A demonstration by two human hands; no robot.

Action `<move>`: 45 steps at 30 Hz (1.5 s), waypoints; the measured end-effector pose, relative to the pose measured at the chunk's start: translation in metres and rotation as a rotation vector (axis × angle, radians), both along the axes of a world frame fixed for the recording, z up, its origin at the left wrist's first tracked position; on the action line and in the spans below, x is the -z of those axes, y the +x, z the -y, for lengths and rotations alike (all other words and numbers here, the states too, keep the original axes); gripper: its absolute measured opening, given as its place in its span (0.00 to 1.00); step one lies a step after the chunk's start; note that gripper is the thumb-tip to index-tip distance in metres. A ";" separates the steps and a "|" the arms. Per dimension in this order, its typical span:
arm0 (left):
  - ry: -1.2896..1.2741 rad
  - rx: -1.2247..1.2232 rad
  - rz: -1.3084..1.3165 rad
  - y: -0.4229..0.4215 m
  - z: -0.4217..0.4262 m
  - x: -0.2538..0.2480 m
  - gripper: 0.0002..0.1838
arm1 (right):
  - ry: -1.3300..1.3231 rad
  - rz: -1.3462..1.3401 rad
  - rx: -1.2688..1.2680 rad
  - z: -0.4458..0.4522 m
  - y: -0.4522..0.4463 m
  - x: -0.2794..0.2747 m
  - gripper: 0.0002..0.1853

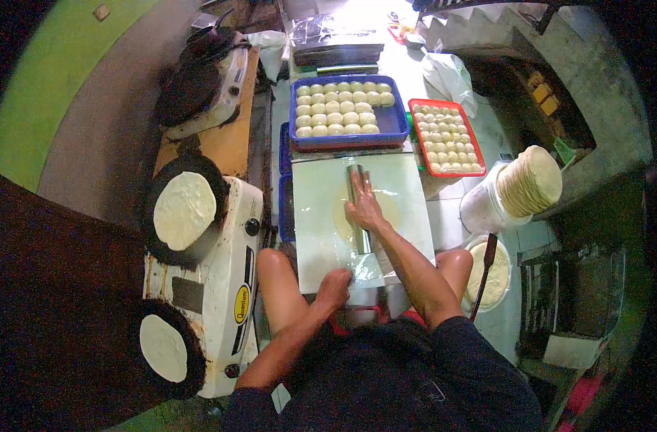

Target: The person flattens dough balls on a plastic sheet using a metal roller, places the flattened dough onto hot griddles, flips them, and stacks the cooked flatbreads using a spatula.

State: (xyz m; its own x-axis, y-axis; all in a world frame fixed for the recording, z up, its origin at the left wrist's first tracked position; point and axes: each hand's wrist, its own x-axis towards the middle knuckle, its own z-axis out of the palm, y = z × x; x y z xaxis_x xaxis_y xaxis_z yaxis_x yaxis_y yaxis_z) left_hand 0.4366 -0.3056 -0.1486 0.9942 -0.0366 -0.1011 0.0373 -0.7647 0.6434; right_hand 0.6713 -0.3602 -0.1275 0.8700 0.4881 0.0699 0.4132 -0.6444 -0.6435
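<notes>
With the right hand point(366, 207) spread on the roller point(363, 243), it's best to push evenly over the dough point(341, 216) under the clear sheet point(369, 268), though I can't tell if the left hand point(334, 288) pinches its edge.

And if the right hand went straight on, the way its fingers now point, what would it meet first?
The right hand would probably meet the near wall of the blue tray of dough balls, though depth is unclear in this single view.
</notes>
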 end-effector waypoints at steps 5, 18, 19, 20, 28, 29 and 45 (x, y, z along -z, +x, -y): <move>-0.036 -0.047 -0.038 0.001 0.002 0.009 0.11 | -0.327 0.192 -0.239 0.008 -0.038 -0.020 0.41; 0.018 0.026 0.127 0.000 0.000 0.003 0.11 | -0.308 0.127 -0.352 0.072 -0.063 -0.032 0.19; -0.009 0.026 0.156 0.000 0.000 -0.003 0.11 | -0.206 0.140 -0.290 0.074 -0.064 -0.032 0.26; -0.005 0.024 0.121 0.002 0.001 -0.007 0.11 | -0.165 0.140 -0.276 0.073 -0.059 -0.025 0.29; -0.096 0.003 -0.095 0.004 -0.003 -0.012 0.08 | -0.258 0.448 -0.194 0.050 -0.011 0.003 0.37; -0.110 -0.018 -0.065 0.000 -0.003 -0.011 0.09 | -0.186 0.499 -0.179 0.046 -0.004 0.008 0.36; 0.476 0.057 0.007 0.180 0.007 0.013 0.42 | -0.356 0.233 0.575 0.386 -0.048 -0.008 0.46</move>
